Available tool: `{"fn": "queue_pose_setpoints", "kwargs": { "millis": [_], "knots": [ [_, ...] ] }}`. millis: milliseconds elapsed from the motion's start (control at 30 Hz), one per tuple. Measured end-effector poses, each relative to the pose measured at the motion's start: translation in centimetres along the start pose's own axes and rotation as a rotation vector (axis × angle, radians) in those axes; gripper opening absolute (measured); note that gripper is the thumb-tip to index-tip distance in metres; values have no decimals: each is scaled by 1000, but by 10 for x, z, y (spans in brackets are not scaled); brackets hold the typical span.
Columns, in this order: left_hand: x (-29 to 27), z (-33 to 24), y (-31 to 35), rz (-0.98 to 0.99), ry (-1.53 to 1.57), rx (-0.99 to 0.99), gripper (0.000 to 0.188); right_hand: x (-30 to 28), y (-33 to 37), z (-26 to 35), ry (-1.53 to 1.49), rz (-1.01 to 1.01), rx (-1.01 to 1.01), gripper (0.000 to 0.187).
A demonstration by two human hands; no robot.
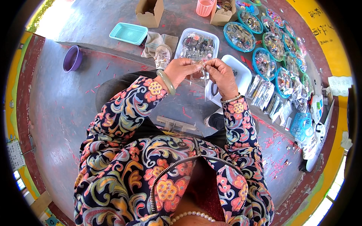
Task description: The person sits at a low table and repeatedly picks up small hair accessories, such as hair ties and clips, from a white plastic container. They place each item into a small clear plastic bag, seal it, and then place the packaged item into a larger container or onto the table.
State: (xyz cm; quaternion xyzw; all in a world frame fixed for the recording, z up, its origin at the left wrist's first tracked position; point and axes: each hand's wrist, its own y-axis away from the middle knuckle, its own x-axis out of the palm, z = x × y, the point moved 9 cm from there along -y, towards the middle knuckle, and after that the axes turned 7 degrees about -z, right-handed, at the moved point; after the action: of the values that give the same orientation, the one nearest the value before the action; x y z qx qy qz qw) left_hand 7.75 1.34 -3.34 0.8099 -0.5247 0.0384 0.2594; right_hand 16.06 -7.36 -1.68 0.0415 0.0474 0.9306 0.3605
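Note:
My left hand (181, 71), with a jade-coloured bangle on its wrist, is closed in a pinch before my chest. My right hand (223, 80) meets it fingertip to fingertip, also pinching. Between them is something small and pale with thin strands (204, 67) hanging down; its kind is too small to tell. Just beyond the hands sits a white tray (215, 37) holding dark pieces and clear packets. Partly behind my right hand, a white basin (246, 77) contains a few dark items.
Several round teal and green baskets (226, 34) of small packaged goods fill the right side. Bundles of clear packets (264, 92) lie beside them. A teal tray (128, 33), a cardboard box (150, 19) and a pink basket (204, 8) stand farther off. A purple basin (72, 59) is left.

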Motion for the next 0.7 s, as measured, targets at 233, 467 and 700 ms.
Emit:
{"fn": "queue_pose_setpoints", "kwargs": {
  "millis": [233, 467, 700],
  "knots": [
    [-8, 5, -2, -32, -18, -72, 22, 5, -1, -16, -314, 6, 144, 7],
    [-16, 8, -3, -122, -22, -92, 20, 2, -1, -16, -360, -40, 119, 5],
    [-25, 1, -5, -182, -25, 11, 13, 8, 0, -19, -385, -47, 176, 6]
  ]
}}
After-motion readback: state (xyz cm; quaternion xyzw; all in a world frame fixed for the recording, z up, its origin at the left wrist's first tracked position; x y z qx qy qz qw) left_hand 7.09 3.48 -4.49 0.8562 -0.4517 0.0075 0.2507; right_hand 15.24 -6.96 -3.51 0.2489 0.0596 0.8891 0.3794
